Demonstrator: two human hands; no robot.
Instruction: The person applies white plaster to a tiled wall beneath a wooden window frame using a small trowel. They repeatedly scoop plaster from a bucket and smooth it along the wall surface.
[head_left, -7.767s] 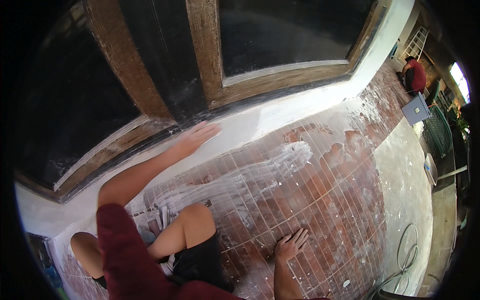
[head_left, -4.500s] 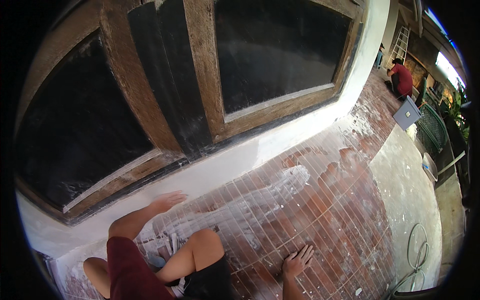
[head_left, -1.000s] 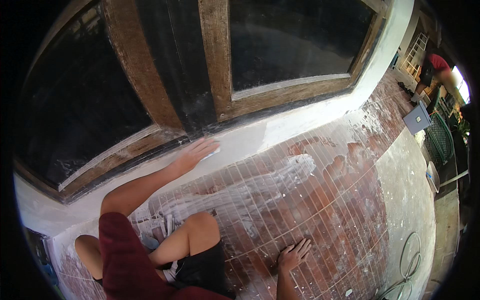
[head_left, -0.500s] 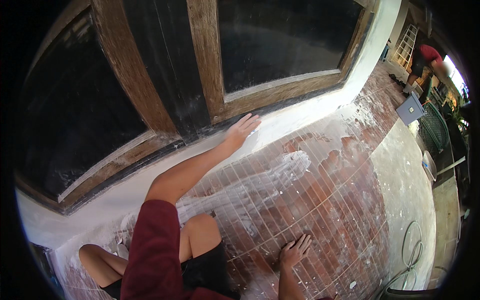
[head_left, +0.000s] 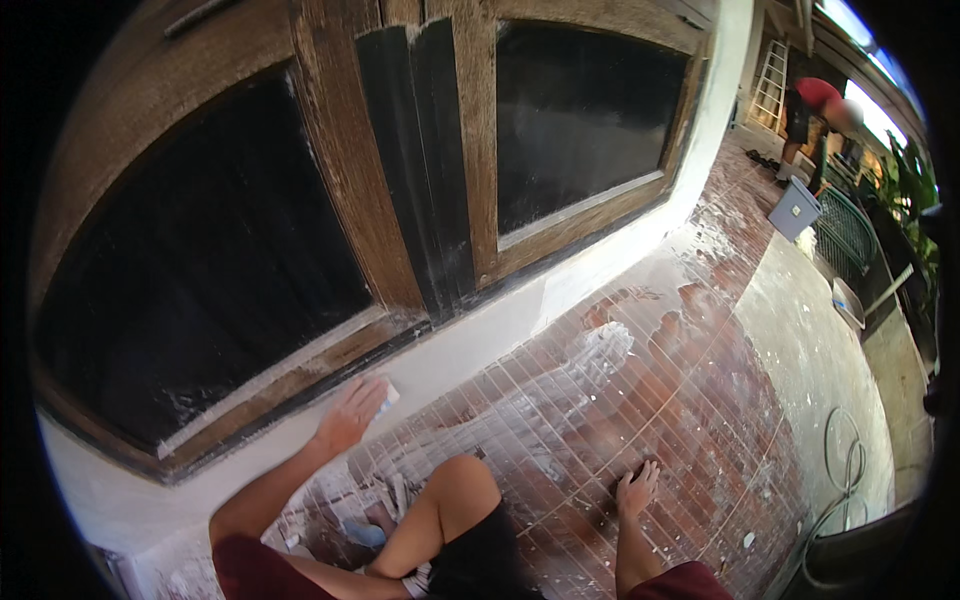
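Observation:
Against the low white wall (head_left: 470, 355) under the window, my left hand (head_left: 352, 412) is closed on a small whitish pad (head_left: 389, 398). Only the pad's end shows past my fingers, so I cannot make out its exact kind. My right hand (head_left: 638, 488) rests on the red-brown tiled floor (head_left: 690, 430), fingers stretched out and holding nothing. White dust and smears (head_left: 600, 345) cover the tiles between the wall and that hand.
Above the wall are dark window panes (head_left: 585, 110) in worn wooden frames (head_left: 340, 150). My bent knee (head_left: 465, 485) is between my arms, near a bluish object (head_left: 364, 533). To the right lie a hose (head_left: 850, 470) and a grey bin (head_left: 795, 208); a person (head_left: 815, 100) bends beyond.
My left hand has slid along the wall to the left and nearer to me, and the pad now shows in it. My right hand remains on the floor. The view has shifted.

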